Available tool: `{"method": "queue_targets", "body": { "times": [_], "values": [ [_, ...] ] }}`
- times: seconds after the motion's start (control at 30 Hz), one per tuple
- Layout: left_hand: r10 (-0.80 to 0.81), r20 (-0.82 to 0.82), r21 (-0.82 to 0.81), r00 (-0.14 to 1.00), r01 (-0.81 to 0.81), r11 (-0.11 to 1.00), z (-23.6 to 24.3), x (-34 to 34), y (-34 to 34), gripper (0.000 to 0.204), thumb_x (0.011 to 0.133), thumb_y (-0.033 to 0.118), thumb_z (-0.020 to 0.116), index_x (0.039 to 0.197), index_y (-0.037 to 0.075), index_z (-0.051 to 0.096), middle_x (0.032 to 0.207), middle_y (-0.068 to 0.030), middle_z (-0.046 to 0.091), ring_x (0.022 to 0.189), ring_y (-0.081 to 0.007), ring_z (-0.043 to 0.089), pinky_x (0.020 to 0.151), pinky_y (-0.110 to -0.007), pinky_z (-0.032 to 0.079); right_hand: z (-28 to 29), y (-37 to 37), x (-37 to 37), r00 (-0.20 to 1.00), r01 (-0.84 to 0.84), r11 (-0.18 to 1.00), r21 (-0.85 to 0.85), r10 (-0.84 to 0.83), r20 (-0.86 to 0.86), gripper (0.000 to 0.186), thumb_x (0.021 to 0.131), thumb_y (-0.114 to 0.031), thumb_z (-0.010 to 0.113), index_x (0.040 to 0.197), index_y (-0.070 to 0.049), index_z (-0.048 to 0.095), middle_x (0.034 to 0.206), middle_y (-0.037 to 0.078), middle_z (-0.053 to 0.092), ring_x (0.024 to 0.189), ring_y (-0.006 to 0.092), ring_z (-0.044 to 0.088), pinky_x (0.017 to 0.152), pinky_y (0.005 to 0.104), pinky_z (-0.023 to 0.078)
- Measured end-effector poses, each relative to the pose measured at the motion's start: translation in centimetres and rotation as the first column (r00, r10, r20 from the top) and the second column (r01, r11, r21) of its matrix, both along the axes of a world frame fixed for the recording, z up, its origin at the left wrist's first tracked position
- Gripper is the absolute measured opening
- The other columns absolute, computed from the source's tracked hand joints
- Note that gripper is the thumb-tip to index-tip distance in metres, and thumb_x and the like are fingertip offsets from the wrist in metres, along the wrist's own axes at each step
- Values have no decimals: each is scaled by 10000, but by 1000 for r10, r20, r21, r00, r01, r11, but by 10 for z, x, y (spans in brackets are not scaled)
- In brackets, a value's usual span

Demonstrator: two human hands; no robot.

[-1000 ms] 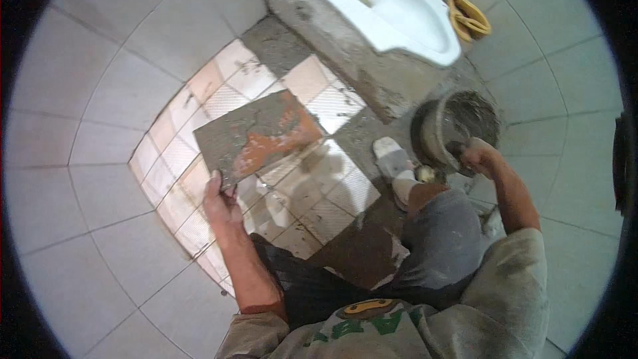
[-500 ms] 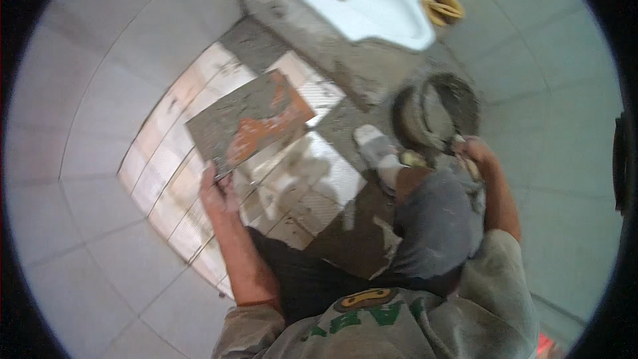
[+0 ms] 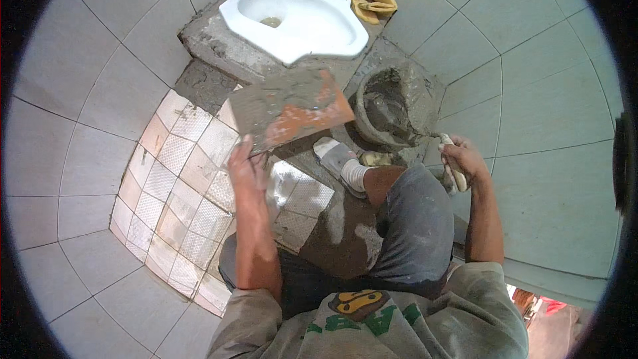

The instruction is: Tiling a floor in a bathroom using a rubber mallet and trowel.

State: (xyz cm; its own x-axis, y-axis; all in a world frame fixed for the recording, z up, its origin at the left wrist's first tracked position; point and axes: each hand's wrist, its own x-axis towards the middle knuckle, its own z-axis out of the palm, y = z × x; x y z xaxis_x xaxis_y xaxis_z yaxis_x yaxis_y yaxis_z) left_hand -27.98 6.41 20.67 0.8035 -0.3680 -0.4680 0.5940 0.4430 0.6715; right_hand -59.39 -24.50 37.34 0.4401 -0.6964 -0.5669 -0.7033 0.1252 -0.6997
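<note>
My left hand [image 3: 246, 163] grips the near left corner of a square tile [image 3: 312, 118], held up above the floor with its orange underside facing me. Grey mortar [image 3: 274, 103] covers the far and left part of that face; the near right part shows bare orange with whitish smears. On the right, my right hand [image 3: 467, 158] is closed around the pale handle of a trowel [image 3: 456, 176]. The trowel's thin metal neck points toward the rim of a mortar-caked bucket [image 3: 369, 134]. Its blade is hard to tell from the mortar there.
A white squat toilet [image 3: 312, 20] sits on a rough cement step [image 3: 212, 43] at the back, with yellow rubber gloves [image 3: 369, 5] beside it. Laid patterned floor tiles [image 3: 166, 186] spread on the left. My sandalled foot [image 3: 335, 159] stands near the bucket. Tiled walls [image 3: 531, 100] close in both sides.
The tile in my left hand has moved right, closer to the bucket. My right hand has drawn slightly away from the bucket with the trowel. The whole view has shifted.
</note>
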Motion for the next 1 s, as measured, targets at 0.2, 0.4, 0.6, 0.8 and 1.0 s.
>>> {"method": "queue_targets", "body": {
  "times": [0.2,0.4,0.6,0.8,1.0],
  "values": [
    [-123,15,3,992,123,992,3,-10,-71,201,875,187,713,958,31,616,881,-64,668,753,-173,643,712,-297,501,33,1,22,987,-116,993,32,111,118,146,833,-164,668,908,-67,586,686,7,554,525,99,519,473,266,436],
    [-141,8,2,990,141,990,-11,-10,-79,241,863,227,724,997,53,624,933,-64,676,765,-178,629,709,-291,481,35,5,66,947,-314,949,-17,315,58,143,824,-150,667,898,-57,587,696,0,559,535,97,532,488,261,432],
    [34,-44,-88,998,-38,995,-10,2,-23,267,879,221,715,1021,15,620,979,-93,679,822,-213,656,760,-338,514,31,27,157,837,-547,829,114,537,109,137,828,-136,655,907,-52,582,673,11,565,481,88,534,428,250,435],
    [264,16,182,964,-262,948,-5,23,59,138,913,181,672,940,53,629,866,-51,649,765,-165,646,735,-299,536,-27,58,285,739,-673,725,149,652,170,166,833,-130,640,954,-19,612,718,20,585,534,100,555,470,263,455],
    [453,161,355,877,-480,802,3,7,180,140,880,193,695,908,78,620,905,-26,649,829,-142,622,740,-300,487,-137,109,441,487,-842,389,-373,846,-219,304,801,-196,632,980,41,694,985,215,699,910,314,684,792,408,531]
  ]
}}
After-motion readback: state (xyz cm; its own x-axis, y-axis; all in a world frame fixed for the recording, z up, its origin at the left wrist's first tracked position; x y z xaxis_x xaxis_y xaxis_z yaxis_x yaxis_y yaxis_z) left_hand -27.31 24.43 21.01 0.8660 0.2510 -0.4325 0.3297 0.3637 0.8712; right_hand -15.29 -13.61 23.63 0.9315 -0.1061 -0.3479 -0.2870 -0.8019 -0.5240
